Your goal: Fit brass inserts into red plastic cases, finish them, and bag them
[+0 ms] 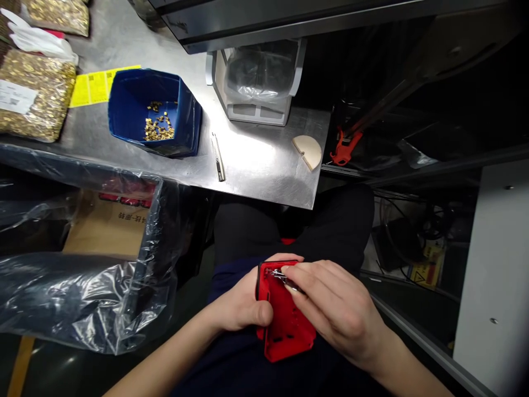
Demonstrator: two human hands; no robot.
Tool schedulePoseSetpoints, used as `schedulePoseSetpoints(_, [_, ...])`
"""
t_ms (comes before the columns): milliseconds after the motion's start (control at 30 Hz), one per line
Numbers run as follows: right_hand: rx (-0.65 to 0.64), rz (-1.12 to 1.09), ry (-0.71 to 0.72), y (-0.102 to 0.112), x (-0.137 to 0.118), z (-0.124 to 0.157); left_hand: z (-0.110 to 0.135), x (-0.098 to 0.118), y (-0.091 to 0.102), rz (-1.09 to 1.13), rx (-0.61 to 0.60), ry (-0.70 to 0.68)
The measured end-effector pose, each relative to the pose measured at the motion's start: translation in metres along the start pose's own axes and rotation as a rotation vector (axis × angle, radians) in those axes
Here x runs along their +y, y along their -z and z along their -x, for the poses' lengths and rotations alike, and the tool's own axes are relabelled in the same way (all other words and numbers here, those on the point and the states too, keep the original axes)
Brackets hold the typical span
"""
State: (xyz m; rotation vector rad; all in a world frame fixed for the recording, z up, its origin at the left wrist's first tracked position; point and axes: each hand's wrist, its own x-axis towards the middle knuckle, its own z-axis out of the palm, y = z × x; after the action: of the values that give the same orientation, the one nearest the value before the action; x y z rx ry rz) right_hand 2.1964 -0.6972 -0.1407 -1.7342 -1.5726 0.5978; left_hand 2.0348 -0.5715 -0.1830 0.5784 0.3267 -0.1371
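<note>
In the head view, a red plastic housing (pixel 289 331) with a black rim is held over my lap, its hollow side up. My left hand (pixel 246 303) grips it along the left edge, thumb over the rim. Between the thumb and fingers of my right hand (pixel 336 303) is a pair of metal tweezers (pixel 283 277). Their tips reach the housing's upper left corner, and whether they hold a part is too small to tell. Small holes and slots show in the housing floor. My right fingers cover some of its upper right side.
On the metal bench (pixel 264 176) stand a blue bin (pixel 190 121) with small brass pieces (pixel 159 129) and a grey bin (pixel 258 113). A slim tool (pixel 217 160) and a pale half-disc (pixel 308 151) lie nearby. Bags of brass parts (pixel 37 94) sit left. Below is a plastic-lined crate (pixel 151 226).
</note>
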Motion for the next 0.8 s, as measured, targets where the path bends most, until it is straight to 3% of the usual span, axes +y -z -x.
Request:
schedulePoseSetpoints(567, [0.02, 0.101, 0.111, -0.0028, -0.0015, -0.0017, -0.0022, 0.0033, -0.0004, -0.035, -0.022, 0.018])
schedulePoseSetpoints(800, [0.108, -0.037, -0.014, -0.0006, -0.0017, 0.0011, -0.0038, 0.0027, -0.0006, 0.05, -0.048, 0.05])
